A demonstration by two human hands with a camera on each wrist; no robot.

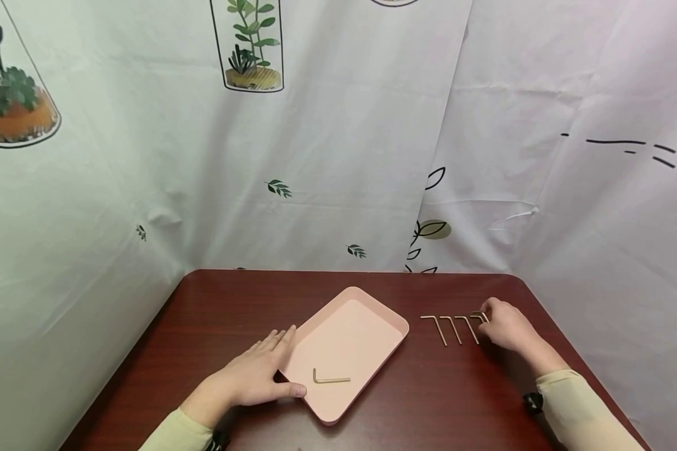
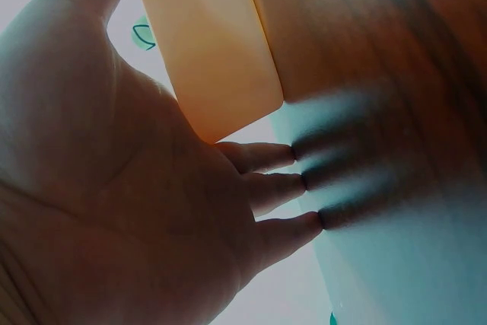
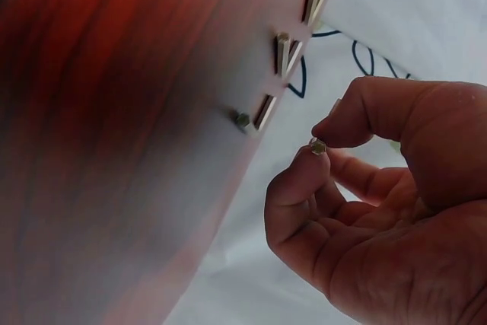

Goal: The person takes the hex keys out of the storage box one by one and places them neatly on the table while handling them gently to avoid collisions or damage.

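Note:
A pink rectangular tray (image 1: pixel 350 332) lies angled on the table, with one brass-coloured hex key (image 1: pixel 333 380) inside near its front corner. My left hand (image 1: pixel 252 379) touches the tray's left side, thumb over the near rim and fingers stretched out. In the left wrist view, several of its fingertips reach down to the tabletop beside the tray wall (image 2: pixel 213 43). To the right, my right hand (image 1: pixel 508 326) pinches a hex key (image 3: pixel 317 145) between thumb and forefinger; only its end shows in the right wrist view. Several more hex keys (image 1: pixel 440 332) lie in a row left of this hand.
The dark red-brown wooden table (image 1: pixel 231 307) has rounded far corners. Behind it and on both sides hangs a white curtain (image 1: pixel 327 156) printed with plants and leaves.

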